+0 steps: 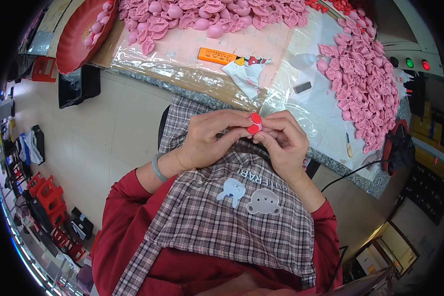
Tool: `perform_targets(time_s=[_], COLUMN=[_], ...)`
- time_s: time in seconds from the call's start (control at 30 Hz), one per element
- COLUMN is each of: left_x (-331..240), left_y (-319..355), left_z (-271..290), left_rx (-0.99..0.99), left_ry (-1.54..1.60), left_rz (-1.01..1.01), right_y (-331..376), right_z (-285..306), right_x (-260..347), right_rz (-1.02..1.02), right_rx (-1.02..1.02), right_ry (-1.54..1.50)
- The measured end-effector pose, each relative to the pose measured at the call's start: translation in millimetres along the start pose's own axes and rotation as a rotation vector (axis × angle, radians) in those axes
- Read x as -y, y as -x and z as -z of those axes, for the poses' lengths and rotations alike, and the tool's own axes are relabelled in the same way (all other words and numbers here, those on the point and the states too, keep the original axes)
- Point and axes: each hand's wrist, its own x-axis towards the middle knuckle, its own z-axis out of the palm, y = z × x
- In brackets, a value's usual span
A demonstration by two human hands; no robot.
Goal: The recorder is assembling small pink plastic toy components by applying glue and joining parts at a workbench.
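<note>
– Clear plastic sheeting (316,42) covers the grey-speckled surface (374,189) before you, ruffled pink pieces (365,93) heaped on its right. Where's your small pink piece with round red parts (254,128)?
– Between your hands, near the surface's close edge: your left grip (207,130) and right grip (287,142) are both narrowed, fingertips pinching it.

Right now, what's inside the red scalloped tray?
Rounded pink pieces lie along the right side of the red scalloped tray. They cover the surface beneath them, so that part is hidden.
</note>
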Motion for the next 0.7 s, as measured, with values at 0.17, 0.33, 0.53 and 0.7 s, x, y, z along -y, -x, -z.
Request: perform_targets(time_s=[0.17,0.33,0.53,0.7], left_x=[2.3,2.8,2.4,2.7], left_y=[2.9,3.4,3.1,3.6], left_z=[-0.6,-1.9,-2.4,-2.4], left_rx=[0.014,0.017,0.014,0.014], left_ry=[0.025,0.064,0.109,0.131], left_rz=[0.088,0.135,0.168,0.192], right_y=[-2.5,-2.7,-2.9,-3.5], right_z=[0.1,0.3,-1.7,-2.1], right_x=[0.2,-0.9,-1.1,0.0], right_rz=[-0.064,-0.089,-0.098,-0.101], right_rx=[0.012,0.020,0.000,0.000], right_ry=[-0.039,-0.056,-0.082,-0.079])
